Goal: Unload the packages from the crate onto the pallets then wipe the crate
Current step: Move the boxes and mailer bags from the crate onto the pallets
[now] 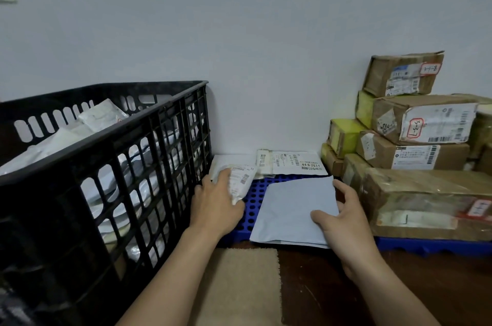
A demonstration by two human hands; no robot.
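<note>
A black slatted crate (pixel 149 155) stands on the left, still holding several white mailer bags (pixel 103 115). To its right lies a blue grid pallet (pixel 254 200) against the wall. My left hand (pixel 215 203) grips a small white labelled package (pixel 241 182) just above the pallet's left part. A flat grey-blue mailer (pixel 295 206) lies on the pallet's front. My right hand (pixel 343 216) rests on its right edge, thumb on top and fingers spread. Two white labelled packages (pixel 295 163) lie on the pallet at the wall.
Taped cardboard boxes (pixel 423 123) are stacked on the pallet at the right, up to several layers high. A beige rug (pixel 239 285) and dark wooden floor (pixel 319 285) lie in front. A plain white wall (pixel 239 32) closes the back.
</note>
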